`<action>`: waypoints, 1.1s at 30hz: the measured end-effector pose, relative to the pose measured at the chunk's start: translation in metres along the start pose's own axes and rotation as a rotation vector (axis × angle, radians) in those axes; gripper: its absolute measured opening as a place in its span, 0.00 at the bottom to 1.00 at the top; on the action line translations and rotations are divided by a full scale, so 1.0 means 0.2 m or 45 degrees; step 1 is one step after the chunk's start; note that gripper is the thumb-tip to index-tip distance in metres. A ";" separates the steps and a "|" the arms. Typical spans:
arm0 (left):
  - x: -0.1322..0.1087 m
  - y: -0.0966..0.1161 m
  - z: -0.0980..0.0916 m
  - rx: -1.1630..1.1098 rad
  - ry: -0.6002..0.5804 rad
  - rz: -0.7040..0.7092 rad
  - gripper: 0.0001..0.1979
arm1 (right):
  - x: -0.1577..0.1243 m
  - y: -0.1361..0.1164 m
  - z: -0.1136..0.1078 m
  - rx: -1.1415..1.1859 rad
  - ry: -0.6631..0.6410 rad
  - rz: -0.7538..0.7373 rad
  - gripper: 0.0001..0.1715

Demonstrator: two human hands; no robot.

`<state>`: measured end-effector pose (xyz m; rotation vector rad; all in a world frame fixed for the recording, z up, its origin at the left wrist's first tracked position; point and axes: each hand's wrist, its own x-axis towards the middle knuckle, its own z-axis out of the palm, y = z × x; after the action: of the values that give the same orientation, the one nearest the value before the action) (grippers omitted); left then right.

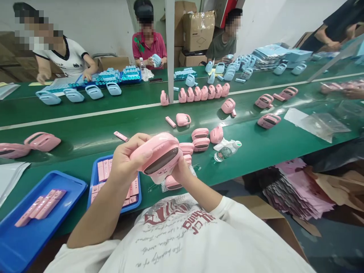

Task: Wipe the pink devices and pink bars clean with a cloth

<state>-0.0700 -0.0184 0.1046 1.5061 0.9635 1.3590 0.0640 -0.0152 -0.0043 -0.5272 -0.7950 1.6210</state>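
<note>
Both my hands hold up a pink rounded device (157,151) with a dark oval panel, a small printed face below it and a carry handle along its top. My left hand (132,155) is wrapped round its left end, thumb on the near side. On the right end, my right hand (180,170) grips low, its fingers partly hidden behind the casing. Beyond my right hand stand several more pink devices (201,144) of the same kind. Under my left forearm lies a blue tray (139,195) of pink stick-shaped pieces (104,170).
A second blue tray (71,184) with pink sticks lies at left. A water bottle (227,151) rests on its side at right. Along the green belt (136,113) sit more pink devices. Several people work across it with light-blue devices (95,92). A grey post (170,49) rises midway.
</note>
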 end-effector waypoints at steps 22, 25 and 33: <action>-0.08 -0.27 0.06 -0.283 0.140 -0.339 0.24 | 0.13 -0.06 -0.01 0.173 0.300 0.203 0.18; -0.02 -0.24 0.08 -0.472 0.264 -0.514 0.18 | 0.18 -0.14 -0.04 -0.222 0.208 0.111 0.20; 0.08 -0.33 0.06 -0.860 0.497 -0.901 0.06 | 0.07 -0.18 0.01 -1.184 -0.370 -0.514 0.20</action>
<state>-0.0564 0.0179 0.0467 0.3387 0.9943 1.2623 0.0841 0.0015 0.0255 -0.7140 -1.7671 0.8918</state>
